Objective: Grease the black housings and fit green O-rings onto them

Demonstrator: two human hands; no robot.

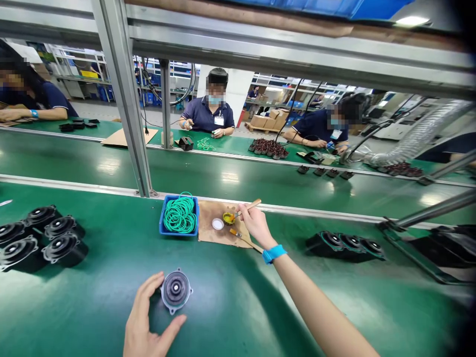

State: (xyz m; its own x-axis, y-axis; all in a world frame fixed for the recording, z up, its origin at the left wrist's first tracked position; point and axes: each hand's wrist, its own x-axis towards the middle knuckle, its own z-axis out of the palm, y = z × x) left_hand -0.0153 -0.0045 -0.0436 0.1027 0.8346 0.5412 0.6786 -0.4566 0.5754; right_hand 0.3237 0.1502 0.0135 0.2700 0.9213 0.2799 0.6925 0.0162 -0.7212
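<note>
My left hand (147,317) is curved around a round motor housing (176,290) with a silver flange, standing on the green bench. Its fingertips are at the flange's left edge, while the thumb is spread apart below. My right hand (253,223) pinches a small brush (254,204) by its wooden handle. That brush's bristles dip into a little pot of yellow grease (228,218). A second brush (245,240) lies just below, partly on a stained cardboard sheet (208,235). Beside the pot is a white lid (217,224).
A blue bin (161,225) of green rubber rings (180,214) adjoins the cardboard. Several housings (65,248) stand at left, and three with green rings (351,243) at right. A metal post (128,99) rises behind the bench. Co-workers sit across the conveyor (223,171).
</note>
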